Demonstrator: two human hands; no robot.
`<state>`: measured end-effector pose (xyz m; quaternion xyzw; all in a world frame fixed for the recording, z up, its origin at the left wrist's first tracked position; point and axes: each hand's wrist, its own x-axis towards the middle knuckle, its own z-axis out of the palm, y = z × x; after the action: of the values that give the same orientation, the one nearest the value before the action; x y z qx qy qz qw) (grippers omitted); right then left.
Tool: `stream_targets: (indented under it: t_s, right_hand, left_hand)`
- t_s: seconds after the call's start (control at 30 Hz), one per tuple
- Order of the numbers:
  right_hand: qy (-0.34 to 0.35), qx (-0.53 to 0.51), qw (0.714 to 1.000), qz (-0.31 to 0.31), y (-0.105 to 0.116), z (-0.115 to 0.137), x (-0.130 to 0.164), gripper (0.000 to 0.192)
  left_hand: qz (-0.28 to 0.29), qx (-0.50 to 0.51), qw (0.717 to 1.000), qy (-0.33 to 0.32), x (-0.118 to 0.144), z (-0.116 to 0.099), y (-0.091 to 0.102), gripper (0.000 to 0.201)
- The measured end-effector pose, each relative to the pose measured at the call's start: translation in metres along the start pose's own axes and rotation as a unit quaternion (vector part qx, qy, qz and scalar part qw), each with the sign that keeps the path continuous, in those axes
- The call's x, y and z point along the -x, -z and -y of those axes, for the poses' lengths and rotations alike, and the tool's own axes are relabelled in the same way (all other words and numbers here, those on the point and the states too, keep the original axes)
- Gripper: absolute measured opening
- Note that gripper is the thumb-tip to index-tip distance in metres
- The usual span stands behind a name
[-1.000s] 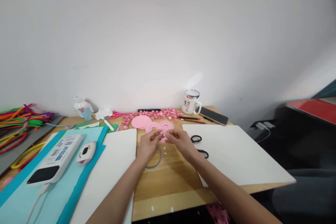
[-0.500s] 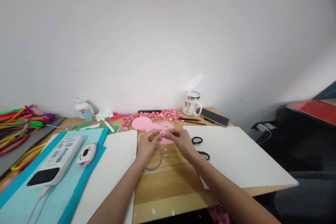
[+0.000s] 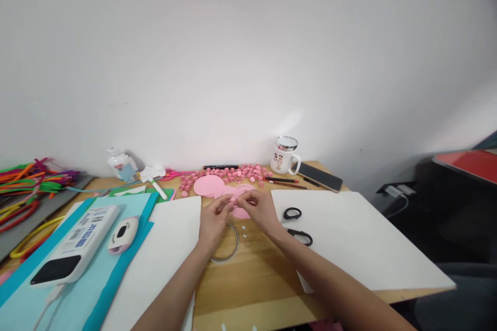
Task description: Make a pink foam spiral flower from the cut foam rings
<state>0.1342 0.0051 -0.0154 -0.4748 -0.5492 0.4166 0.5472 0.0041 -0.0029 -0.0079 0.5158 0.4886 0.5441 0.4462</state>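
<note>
My left hand (image 3: 213, 217) and my right hand (image 3: 261, 211) meet over the middle of the table, fingertips pinched together. Between them is a small pink paper piece (image 3: 233, 199), mostly covered by the fingers. Just beyond lie pink paper circles (image 3: 208, 186), some overlapping and partly hidden by my hands. A heap of small folded pink paper pieces (image 3: 252, 171) spreads behind the circles. Below my left hand a thin roll of tape (image 3: 236, 247) lies flat, with tiny white scraps (image 3: 244, 236) beside it.
White sheets (image 3: 373, 243) lie right, with black-handled scissors (image 3: 292, 213) at their edge. A mug (image 3: 282, 159), a phone (image 3: 321, 178) and pencils (image 3: 285, 180) stand or lie behind. Leftward are a power bank (image 3: 77, 243), blue sheets (image 3: 101, 279), a bottle (image 3: 123, 166) and colourful pipe cleaners (image 3: 42, 181).
Both hands have shifted slightly left and stay pinched together at the small pink piece. The view has tilted and moved a little; the other things keep their places.
</note>
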Motion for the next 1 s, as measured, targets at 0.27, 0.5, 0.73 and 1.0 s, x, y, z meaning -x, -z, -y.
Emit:
stream_targets:
  t_s: [0.27, 0.5, 0.73, 1.0]
  right_hand:
    - [-0.116, -0.126, 0.980, 0.099, 0.015, -0.003, -0.013, 0.030]
    - [-0.086, -0.154, 0.969, 0.175, 0.026, -0.007, -0.012, 0.030]
    - [-0.076, -0.145, 0.973, 0.162, 0.026, -0.005, -0.012, 0.031]
    - [-0.052, -0.106, 0.976, 0.184, 0.024, -0.003, -0.009, 0.027]
  left_hand:
    - [0.011, -0.002, 1.000, 0.004, -0.002, -0.002, 0.002, 0.024]
    - [0.027, 0.032, 0.998, 0.051, -0.004, -0.006, 0.003, 0.031]
    - [0.039, 0.037, 0.996, 0.076, -0.006, -0.009, 0.002, 0.036]
    - [0.046, 0.042, 0.995, 0.074, -0.005, -0.009, 0.003, 0.032]
